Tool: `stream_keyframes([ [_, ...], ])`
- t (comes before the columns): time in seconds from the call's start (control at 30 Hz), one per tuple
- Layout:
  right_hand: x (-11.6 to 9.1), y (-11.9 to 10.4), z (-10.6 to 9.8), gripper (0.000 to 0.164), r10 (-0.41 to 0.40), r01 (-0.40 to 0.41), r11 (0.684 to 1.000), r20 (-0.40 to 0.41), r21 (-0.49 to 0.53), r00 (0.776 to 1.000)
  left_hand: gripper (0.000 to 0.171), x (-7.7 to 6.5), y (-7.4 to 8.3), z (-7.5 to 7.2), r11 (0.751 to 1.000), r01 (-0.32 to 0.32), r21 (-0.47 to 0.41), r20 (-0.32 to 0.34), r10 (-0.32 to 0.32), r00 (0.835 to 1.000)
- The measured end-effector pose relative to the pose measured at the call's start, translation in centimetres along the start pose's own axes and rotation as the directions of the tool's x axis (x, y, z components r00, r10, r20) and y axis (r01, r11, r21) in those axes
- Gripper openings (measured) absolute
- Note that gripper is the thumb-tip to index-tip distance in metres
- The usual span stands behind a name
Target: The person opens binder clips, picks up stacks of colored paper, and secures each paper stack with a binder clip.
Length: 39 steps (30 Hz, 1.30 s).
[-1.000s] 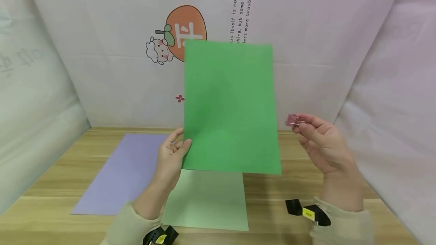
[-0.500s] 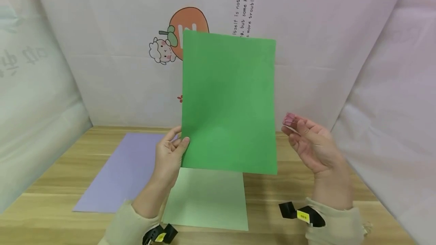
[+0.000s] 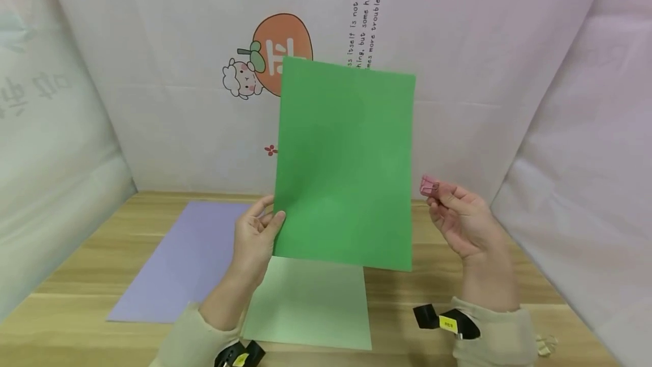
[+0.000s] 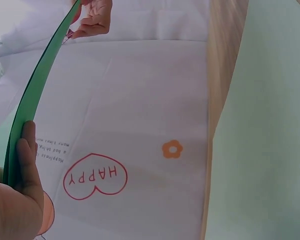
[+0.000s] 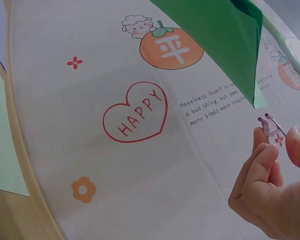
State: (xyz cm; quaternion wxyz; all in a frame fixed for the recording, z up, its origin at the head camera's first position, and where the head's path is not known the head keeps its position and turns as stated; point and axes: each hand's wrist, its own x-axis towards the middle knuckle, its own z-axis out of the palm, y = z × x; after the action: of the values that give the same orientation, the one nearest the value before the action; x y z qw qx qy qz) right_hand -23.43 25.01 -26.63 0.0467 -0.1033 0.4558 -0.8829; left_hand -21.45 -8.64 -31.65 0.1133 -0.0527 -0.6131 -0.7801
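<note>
A green sheet of paper point(image 3: 346, 163) hangs upright in the air, pinched at its lower left edge by my left hand point(image 3: 254, 237), thumb in front and fingers behind. In the left wrist view the green sheet point(image 4: 40, 85) appears nearly edge-on and slightly bowed. My right hand point(image 3: 468, 222) pinches a pink binder clip point(image 3: 429, 186) between thumb and fingers, a little to the right of the sheet's right edge and apart from it. In the right wrist view the binder clip point(image 5: 271, 127) sits just below a corner of the sheet, its wire handles toward the thumb.
On the wooden table point(image 3: 71, 276) lie a purple sheet point(image 3: 188, 259) at left and a pale green sheet point(image 3: 311, 304) below the held one. A small yellowish item point(image 3: 546, 345), perhaps another clip, lies by the right sleeve. White printed cloth point(image 3: 178, 135) encloses the back and sides.
My right hand has moved left with the binder clip, closer to the green sheet's edge. The sheet rose a little, then dropped and tilted slightly. The yellowish item has come into view.
</note>
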Motion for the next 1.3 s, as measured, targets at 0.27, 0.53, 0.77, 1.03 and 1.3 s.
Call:
stream_keyframes([
  [0.27, 0.4, 0.3, -0.1, 0.017, 0.058, -0.062, 0.996, -0.073, -0.057, 0.996, 0.037, 0.1, -0.7, -0.2, 0.999, -0.009, 0.031, -0.011, 0.009, 1.000],
  [0.53, 0.7, 0.5, 0.4, 0.016, 0.068, -0.076, 0.988, -0.064, -0.135, 0.996, 0.034, 0.2, -0.9, -0.1, 0.999, -0.019, 0.030, -0.020, 0.020, 1.000],
  [0.77, 0.8, 0.8, 0.3, 0.024, 0.060, -0.082, 0.969, -0.101, -0.231, 0.993, 0.034, 0.3, -1.0, 0.1, 0.998, -0.037, 0.056, -0.025, 0.038, 0.999],
  [1.03, 0.7, 1.1, 0.3, 0.034, 0.052, -0.095, 0.935, -0.133, -0.342, 0.990, 0.036, 0.4, -1.2, 0.1, 0.996, -0.051, 0.066, -0.019, 0.053, 0.998],
  [1.3, 0.7, 1.2, 0.6, 0.029, 0.058, -0.098, 0.940, -0.130, -0.326, 0.990, 0.035, 0.3, -1.2, 0.2, 0.994, -0.057, 0.095, -0.022, 0.059, 0.998],
])
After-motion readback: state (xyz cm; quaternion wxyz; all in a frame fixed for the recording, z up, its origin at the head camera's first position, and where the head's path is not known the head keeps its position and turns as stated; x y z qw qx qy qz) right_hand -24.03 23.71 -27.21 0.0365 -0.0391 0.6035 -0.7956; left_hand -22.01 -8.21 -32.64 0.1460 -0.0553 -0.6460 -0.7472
